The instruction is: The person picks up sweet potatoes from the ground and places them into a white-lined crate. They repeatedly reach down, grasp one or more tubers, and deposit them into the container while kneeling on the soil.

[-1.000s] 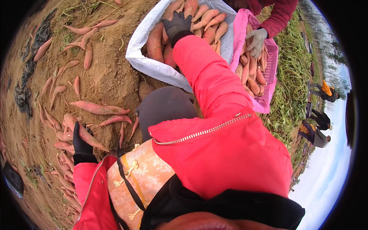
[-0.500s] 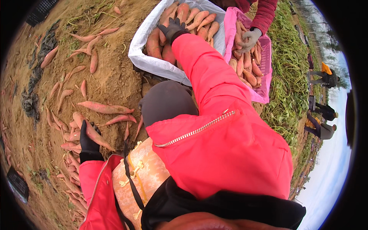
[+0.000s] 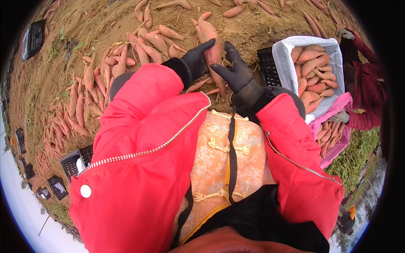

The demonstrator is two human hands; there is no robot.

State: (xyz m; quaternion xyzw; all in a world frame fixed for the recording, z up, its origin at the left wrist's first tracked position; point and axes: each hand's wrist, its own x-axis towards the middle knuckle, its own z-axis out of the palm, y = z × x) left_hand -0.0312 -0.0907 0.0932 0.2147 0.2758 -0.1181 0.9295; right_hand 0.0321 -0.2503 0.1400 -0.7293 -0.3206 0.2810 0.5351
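My left hand (image 3: 196, 60), in a black glove, is closed round a large sweet potato (image 3: 209, 37) above the soil in front of me. The sweet potato stands nearly upright, its thin end pointing toward me. Just right of it is my right hand (image 3: 240, 75), also black-gloved, fingers apart and thumb stretched toward the sweet potato's lower part. Whether that thumb touches it I cannot tell. A heap of sweet potatoes (image 3: 152, 42) lies on the ground beyond and left of my left hand.
At the right stands a crate with a white liner (image 3: 282, 63), holding several sweet potatoes. Beside it is a pink-lined crate (image 3: 346, 134), with another person's gloved hand (image 3: 340, 117) at its edge. Black crates (image 3: 33, 39) stand on the field at left.
The view has swung left. My right hand has left the white-lined crate and come beside my left hand. The left hand still holds a sweet potato, now upright before me.
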